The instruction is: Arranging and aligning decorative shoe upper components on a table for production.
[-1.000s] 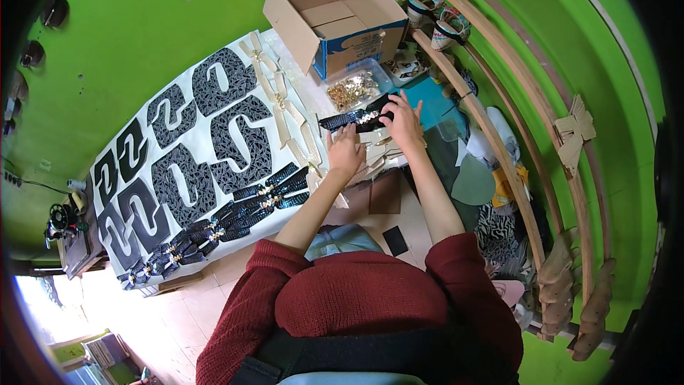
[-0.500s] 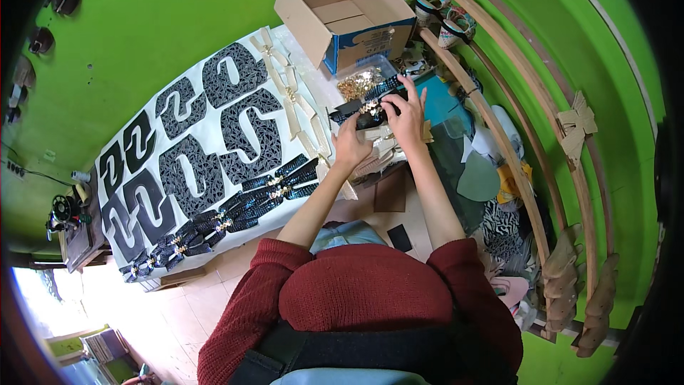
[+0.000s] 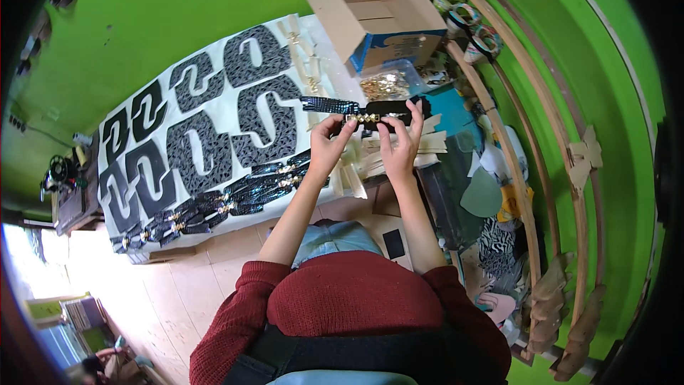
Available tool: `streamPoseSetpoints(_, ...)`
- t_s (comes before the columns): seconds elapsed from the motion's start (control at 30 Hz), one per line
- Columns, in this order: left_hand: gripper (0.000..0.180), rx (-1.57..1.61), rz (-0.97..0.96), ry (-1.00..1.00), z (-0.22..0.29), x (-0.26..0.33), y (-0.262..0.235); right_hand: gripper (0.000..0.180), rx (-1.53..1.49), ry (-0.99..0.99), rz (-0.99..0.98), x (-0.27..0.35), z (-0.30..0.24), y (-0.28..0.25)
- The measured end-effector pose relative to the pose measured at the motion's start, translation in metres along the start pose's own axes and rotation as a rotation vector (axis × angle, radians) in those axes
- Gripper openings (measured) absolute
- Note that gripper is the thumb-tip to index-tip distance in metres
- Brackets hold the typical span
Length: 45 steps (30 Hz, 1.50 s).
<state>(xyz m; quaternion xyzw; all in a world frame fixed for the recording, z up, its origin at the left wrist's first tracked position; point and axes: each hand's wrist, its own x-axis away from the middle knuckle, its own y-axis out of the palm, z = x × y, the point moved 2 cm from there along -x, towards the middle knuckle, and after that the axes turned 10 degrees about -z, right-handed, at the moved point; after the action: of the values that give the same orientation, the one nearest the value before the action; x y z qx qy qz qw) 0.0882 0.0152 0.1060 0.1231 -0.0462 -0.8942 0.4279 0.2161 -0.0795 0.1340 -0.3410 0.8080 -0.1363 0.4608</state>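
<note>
A dark, shiny, textured strap [image 3: 329,105] is stretched crosswise between my hands over the table, its right part plain black. At its middle sits a gold ornament [image 3: 363,118]. My left hand [image 3: 330,146] pinches near the ornament's left end, thumb and index finger closed on the strap. On the other side, my right hand [image 3: 399,144] grips near the ornament's right end, some fingers reaching up over the black part. Just beyond lies a clear plastic container [image 3: 415,75] with many gold ornaments in it. Beige strap pieces [image 3: 377,160] lie beneath my right hand.
Black patterned cutouts [image 3: 199,153] cover the white table [image 3: 313,28]. Similar dark straps with gold ornaments [image 3: 228,207] line its near edge. An open cardboard box [image 3: 377,18] stands at the back. Material scraps [image 3: 484,192] are piled at right, beside wooden rails [image 3: 524,185].
The strap has turned from a slant to nearly level, its gold ornament now facing up between my fingers. My left hand has shifted left and up, and the whole view has shifted slightly.
</note>
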Motion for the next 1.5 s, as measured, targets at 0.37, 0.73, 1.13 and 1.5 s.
streamPoseSetpoints(0.37, 0.022, -0.214, 0.082, -0.113, 0.022, 0.085, -0.071, 0.034, -0.549, 0.509, -0.301, 0.049, -0.056, 0.075)
streamPoseSetpoints(0.73, 0.024, -0.297, 0.218, -0.144, 0.037, 0.148, -0.208, 0.025, -0.268, 0.378, -0.171, 0.090, -0.171, 0.158)
streamPoseSetpoints(1.13, 0.041, -0.549, 0.418, -0.269, 0.060, 0.280, -0.385, 0.022, -0.069, 0.422, -0.308, 0.166, -0.328, 0.267)
streamPoseSetpoints(1.5, 0.090, -0.467, 0.583, -0.138, 0.070, 0.357, -0.448, 0.018, -0.133, 0.354, -0.331, 0.219, -0.390, 0.321)
